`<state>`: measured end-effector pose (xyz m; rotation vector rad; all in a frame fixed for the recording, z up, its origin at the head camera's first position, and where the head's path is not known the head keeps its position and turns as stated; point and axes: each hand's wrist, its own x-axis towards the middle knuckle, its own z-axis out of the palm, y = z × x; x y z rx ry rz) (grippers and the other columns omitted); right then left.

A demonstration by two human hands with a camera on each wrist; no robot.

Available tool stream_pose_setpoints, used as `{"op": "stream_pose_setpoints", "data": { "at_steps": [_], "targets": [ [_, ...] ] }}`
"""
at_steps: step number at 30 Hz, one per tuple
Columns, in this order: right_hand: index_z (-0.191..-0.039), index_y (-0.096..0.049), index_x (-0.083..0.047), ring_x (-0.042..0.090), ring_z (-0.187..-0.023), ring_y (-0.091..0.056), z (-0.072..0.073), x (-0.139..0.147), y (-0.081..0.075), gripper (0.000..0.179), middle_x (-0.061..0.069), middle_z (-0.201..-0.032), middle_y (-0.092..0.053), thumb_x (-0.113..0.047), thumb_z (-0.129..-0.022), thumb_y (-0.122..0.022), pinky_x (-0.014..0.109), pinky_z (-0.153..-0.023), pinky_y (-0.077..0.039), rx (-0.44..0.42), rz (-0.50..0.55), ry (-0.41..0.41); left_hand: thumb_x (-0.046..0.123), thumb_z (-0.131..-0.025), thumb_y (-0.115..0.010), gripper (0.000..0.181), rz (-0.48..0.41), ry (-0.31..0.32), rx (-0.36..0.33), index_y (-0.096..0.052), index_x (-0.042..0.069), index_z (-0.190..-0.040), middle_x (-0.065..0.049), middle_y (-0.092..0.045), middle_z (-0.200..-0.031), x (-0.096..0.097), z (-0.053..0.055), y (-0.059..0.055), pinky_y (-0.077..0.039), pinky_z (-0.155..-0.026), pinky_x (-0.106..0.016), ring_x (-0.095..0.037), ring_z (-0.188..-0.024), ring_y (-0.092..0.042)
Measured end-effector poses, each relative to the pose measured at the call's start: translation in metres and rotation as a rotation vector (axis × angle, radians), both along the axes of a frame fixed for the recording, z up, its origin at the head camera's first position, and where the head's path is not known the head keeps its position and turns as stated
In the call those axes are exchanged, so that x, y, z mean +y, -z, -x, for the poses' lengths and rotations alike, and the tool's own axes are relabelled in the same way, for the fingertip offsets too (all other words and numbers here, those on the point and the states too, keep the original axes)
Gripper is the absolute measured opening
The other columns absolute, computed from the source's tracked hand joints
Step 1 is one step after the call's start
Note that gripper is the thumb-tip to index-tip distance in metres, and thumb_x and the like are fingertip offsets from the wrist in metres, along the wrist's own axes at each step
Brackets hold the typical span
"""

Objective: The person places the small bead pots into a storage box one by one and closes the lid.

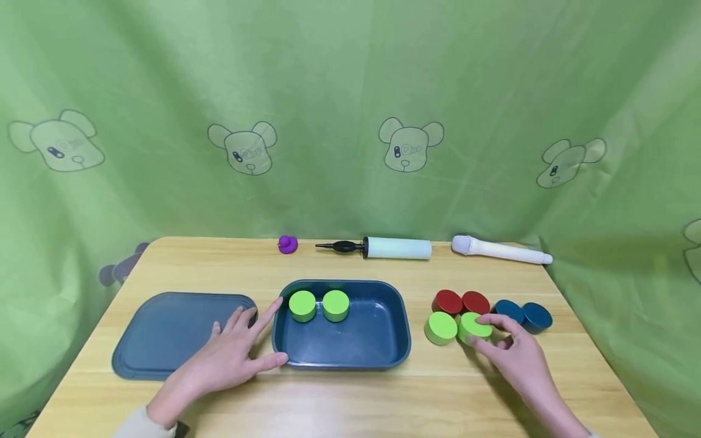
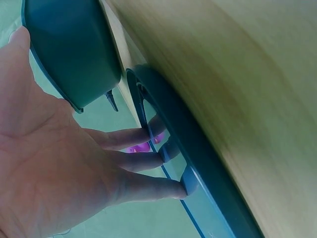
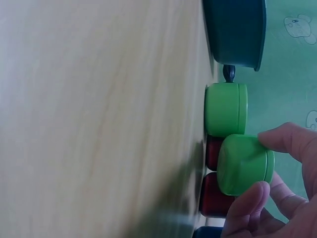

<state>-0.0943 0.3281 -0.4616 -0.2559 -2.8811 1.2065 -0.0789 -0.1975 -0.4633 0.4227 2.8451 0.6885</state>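
Observation:
My right hand pinches a green round tin between thumb and fingers. In the right wrist view its base looks slightly off the table. Beside it stands another green tin, with two red tins behind and two blue tins to the right. My left hand is spread, thumb and index finger touching the left rim of a dark blue rectangular box. Its other fingertips rest on the flat blue lid. Inside the box, two green tins sit along the back wall.
Along the table's back edge lie a purple toy duck, a hand pump with a black nozzle, and a white microphone-shaped object. A green curtain with bear drawings hangs behind the wooden table.

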Motion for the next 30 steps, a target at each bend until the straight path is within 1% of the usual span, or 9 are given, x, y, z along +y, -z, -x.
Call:
{"op": "stream_pose_setpoints", "data": {
  "at_steps": [2, 3, 5, 7, 11, 16, 22, 27, 30],
  "targets": [
    [-0.144, -0.065, -0.015, 0.02, -0.073, -0.054, -0.002, 0.0, -0.002, 0.063, 0.014, -0.098, -0.064, -0.046, -0.094, -0.088, 0.031, -0.057, -0.042, 0.006, 0.019, 0.018, 0.077, -0.099, -0.062, 0.098, -0.002, 0.0, -0.004, -0.013, 0.044, -0.176, -0.032, -0.035, -0.167, 0.0, 0.0, 0.001, -0.014, -0.109, -0.092, -0.06, -0.155, -0.026],
    [-0.145, -0.064, -0.016, 0.02, -0.071, -0.053, -0.003, -0.001, -0.003, 0.063, 0.011, -0.09, -0.06, -0.046, -0.094, -0.088, 0.031, -0.055, -0.041, 0.008, 0.034, 0.028, 0.078, -0.099, -0.061, 0.097, -0.001, -0.001, -0.002, -0.012, 0.044, -0.176, -0.032, -0.035, -0.168, 0.0, 0.0, 0.001, -0.014, -0.11, -0.092, -0.06, -0.155, -0.026],
    [-0.145, -0.063, -0.017, 0.021, -0.069, -0.052, -0.004, -0.002, -0.005, 0.063, 0.007, -0.079, -0.052, -0.045, -0.095, -0.088, 0.031, -0.052, -0.04, 0.012, 0.067, 0.043, 0.078, -0.099, -0.061, 0.097, -0.001, -0.003, -0.002, -0.012, 0.045, -0.176, -0.032, -0.035, -0.168, 0.0, 0.001, 0.002, -0.014, -0.11, -0.091, -0.06, -0.156, -0.026],
    [-0.145, -0.063, -0.017, 0.02, -0.07, -0.051, -0.005, -0.003, -0.006, 0.061, 0.006, -0.08, -0.052, -0.043, -0.096, -0.087, 0.031, -0.051, -0.04, 0.03, 0.098, 0.047, 0.077, -0.099, -0.061, 0.097, 0.001, -0.007, -0.004, -0.012, 0.044, -0.176, -0.033, -0.034, -0.168, -0.001, 0.001, 0.002, -0.013, -0.11, -0.091, -0.06, -0.156, -0.025],
    [-0.144, -0.064, -0.015, 0.018, -0.075, -0.051, -0.004, -0.007, -0.008, 0.055, 0.005, -0.084, -0.051, -0.034, -0.098, -0.087, 0.031, -0.054, -0.042, 0.074, 0.148, 0.04, 0.078, -0.098, -0.061, 0.098, 0.007, -0.013, -0.007, -0.012, 0.045, -0.176, -0.032, -0.034, -0.168, -0.002, 0.001, 0.003, -0.014, -0.11, -0.091, -0.06, -0.156, -0.025],
    [-0.141, -0.066, -0.015, 0.018, -0.076, -0.051, -0.003, -0.013, -0.012, 0.05, 0.004, -0.085, -0.05, -0.029, -0.098, -0.087, 0.03, -0.056, -0.043, 0.132, 0.171, 0.024, 0.078, -0.099, -0.06, 0.097, 0.008, -0.009, -0.009, -0.012, 0.045, -0.176, -0.032, -0.034, -0.168, -0.002, 0.001, 0.003, -0.014, -0.11, -0.091, -0.059, -0.156, -0.024],
    [-0.133, -0.066, -0.013, 0.017, -0.072, -0.05, 0.001, -0.026, -0.02, 0.045, 0.004, -0.081, -0.048, -0.025, -0.096, -0.089, 0.03, -0.057, -0.042, 0.183, 0.221, -0.013, 0.078, -0.099, -0.06, 0.097, 0.006, -0.012, -0.015, -0.011, 0.045, -0.176, -0.032, -0.034, -0.168, -0.003, 0.0, 0.002, -0.014, -0.11, -0.091, -0.06, -0.156, -0.024],
    [-0.127, -0.065, -0.009, 0.015, -0.073, -0.051, 0.004, -0.038, -0.023, 0.04, 0.008, -0.086, -0.051, -0.017, -0.096, -0.089, 0.027, -0.058, -0.044, 0.237, 0.243, -0.049, 0.078, -0.099, -0.061, 0.097, 0.006, -0.004, -0.005, -0.012, 0.045, -0.176, -0.032, -0.035, -0.168, -0.002, 0.001, 0.002, -0.015, -0.109, -0.092, -0.06, -0.155, -0.025],
    [-0.126, -0.065, -0.007, 0.015, -0.074, -0.051, 0.01, -0.046, -0.025, 0.039, 0.008, -0.088, -0.053, -0.012, -0.095, -0.088, 0.024, -0.059, -0.044, 0.271, 0.246, -0.078, 0.077, -0.099, -0.061, 0.097, 0.005, -0.001, -0.005, -0.012, 0.044, -0.176, -0.032, -0.035, -0.168, -0.002, 0.001, 0.001, -0.015, -0.109, -0.092, -0.061, -0.155, -0.026]
  ]
}}
